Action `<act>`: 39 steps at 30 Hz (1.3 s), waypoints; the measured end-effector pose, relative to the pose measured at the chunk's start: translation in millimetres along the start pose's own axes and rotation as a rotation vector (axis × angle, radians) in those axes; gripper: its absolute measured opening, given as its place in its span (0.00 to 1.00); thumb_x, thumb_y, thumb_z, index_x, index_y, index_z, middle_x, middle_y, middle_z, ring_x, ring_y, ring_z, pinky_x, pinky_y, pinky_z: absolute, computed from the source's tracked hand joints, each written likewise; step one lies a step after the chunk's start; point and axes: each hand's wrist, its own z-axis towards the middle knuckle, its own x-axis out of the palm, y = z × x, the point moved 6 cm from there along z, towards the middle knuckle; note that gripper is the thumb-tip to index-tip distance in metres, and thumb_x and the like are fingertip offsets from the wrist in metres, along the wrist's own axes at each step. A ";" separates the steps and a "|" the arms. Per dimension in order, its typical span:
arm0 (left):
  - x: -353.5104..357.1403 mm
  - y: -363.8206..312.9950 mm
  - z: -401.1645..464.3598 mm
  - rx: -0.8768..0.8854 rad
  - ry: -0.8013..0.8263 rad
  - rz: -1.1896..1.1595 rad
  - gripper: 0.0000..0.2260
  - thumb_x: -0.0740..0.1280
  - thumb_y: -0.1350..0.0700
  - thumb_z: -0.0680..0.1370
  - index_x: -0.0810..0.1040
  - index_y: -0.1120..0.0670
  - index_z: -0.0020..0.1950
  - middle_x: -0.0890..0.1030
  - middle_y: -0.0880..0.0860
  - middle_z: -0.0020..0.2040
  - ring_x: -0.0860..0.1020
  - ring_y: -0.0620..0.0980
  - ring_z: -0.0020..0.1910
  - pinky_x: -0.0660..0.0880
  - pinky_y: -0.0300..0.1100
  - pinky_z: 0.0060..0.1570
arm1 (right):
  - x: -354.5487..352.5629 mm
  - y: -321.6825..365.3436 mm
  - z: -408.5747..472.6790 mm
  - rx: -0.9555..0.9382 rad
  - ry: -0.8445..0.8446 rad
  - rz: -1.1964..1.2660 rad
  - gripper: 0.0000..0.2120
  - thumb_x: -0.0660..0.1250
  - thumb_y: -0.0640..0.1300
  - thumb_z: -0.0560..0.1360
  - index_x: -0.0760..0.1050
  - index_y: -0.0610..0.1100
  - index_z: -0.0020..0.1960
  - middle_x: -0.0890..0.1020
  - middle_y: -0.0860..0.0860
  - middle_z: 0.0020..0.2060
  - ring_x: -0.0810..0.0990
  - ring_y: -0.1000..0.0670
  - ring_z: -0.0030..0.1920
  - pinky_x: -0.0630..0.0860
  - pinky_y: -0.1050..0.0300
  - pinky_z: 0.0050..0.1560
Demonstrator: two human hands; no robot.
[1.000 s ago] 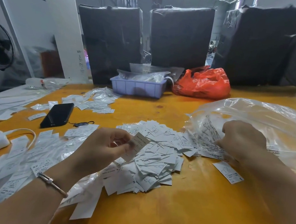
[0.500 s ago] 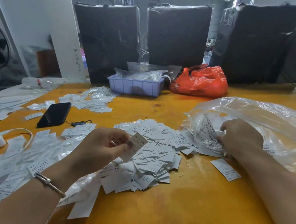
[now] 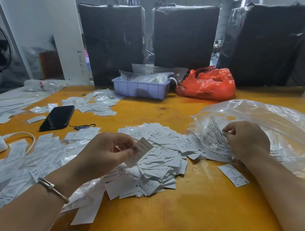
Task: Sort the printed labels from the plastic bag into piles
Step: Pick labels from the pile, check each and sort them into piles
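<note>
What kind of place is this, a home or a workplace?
Most likely a workplace, perhaps a garment packing room: tall black wrapped bales stand behind the yellow table, and piles of printed labels cover it.

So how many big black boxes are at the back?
3, in a row behind the table: left box, middle box and right box. The right one stands behind the red bag. More may be hidden out of view.

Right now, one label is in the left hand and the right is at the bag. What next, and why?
Probably drop the label from the left hand onto the pile just beneath it, since the right hand already pinches at the bag mouth for more.
</note>
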 end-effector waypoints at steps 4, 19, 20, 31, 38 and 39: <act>0.2 -1.6 -0.4 -0.006 0.000 -0.003 0.09 0.71 0.61 0.76 0.83 0.47 0.41 0.85 0.46 0.42 0.82 0.45 0.43 0.80 0.37 0.43 | -5.4 3.9 -3.1 0.008 -0.057 0.054 0.08 0.62 0.47 0.78 0.80 0.49 0.45 0.79 0.52 0.35 0.76 0.45 0.41 0.67 0.55 0.40; 4.8 6.7 1.8 -0.208 0.147 -0.687 0.15 0.78 0.54 0.68 0.82 0.64 0.47 0.85 0.52 0.54 0.83 0.50 0.52 0.80 0.39 0.50 | -2.3 124.6 -81.3 -0.450 0.449 1.004 0.07 0.65 0.30 0.74 0.82 0.37 0.44 0.86 0.46 0.36 0.85 0.47 0.38 0.77 0.64 0.35; 3.8 6.4 1.9 -0.199 0.138 -0.718 0.14 0.78 0.55 0.68 0.82 0.63 0.47 0.85 0.51 0.54 0.83 0.50 0.52 0.80 0.40 0.51 | -2.0 126.3 -82.9 -0.453 0.467 1.005 0.06 0.66 0.33 0.75 0.82 0.37 0.43 0.86 0.46 0.36 0.85 0.47 0.38 0.77 0.62 0.35; 8.7 -4.5 -1.2 -0.116 0.205 -0.523 0.06 0.73 0.52 0.70 0.86 0.53 0.43 0.78 0.38 0.64 0.76 0.36 0.62 0.73 0.38 0.55 | 11.8 138.3 -96.9 -0.463 0.608 0.873 0.16 0.73 0.28 0.67 0.77 0.42 0.51 0.85 0.45 0.35 0.81 0.50 0.35 0.78 0.55 0.42; 13.5 -12.0 -4.0 -0.092 0.246 -0.471 0.09 0.73 0.54 0.69 0.86 0.58 0.44 0.83 0.45 0.59 0.79 0.41 0.58 0.77 0.32 0.48 | 6.5 143.3 -97.3 -0.532 0.633 0.866 0.21 0.68 0.27 0.72 0.70 0.42 0.61 0.82 0.40 0.39 0.81 0.45 0.41 0.78 0.54 0.47; 13.4 -13.5 -4.5 -0.087 0.252 -0.470 0.09 0.73 0.53 0.69 0.86 0.58 0.44 0.84 0.46 0.57 0.80 0.41 0.56 0.77 0.32 0.47 | 6.0 143.6 -97.4 -0.531 0.647 0.871 0.21 0.68 0.27 0.72 0.70 0.42 0.61 0.82 0.40 0.38 0.80 0.47 0.38 0.77 0.56 0.44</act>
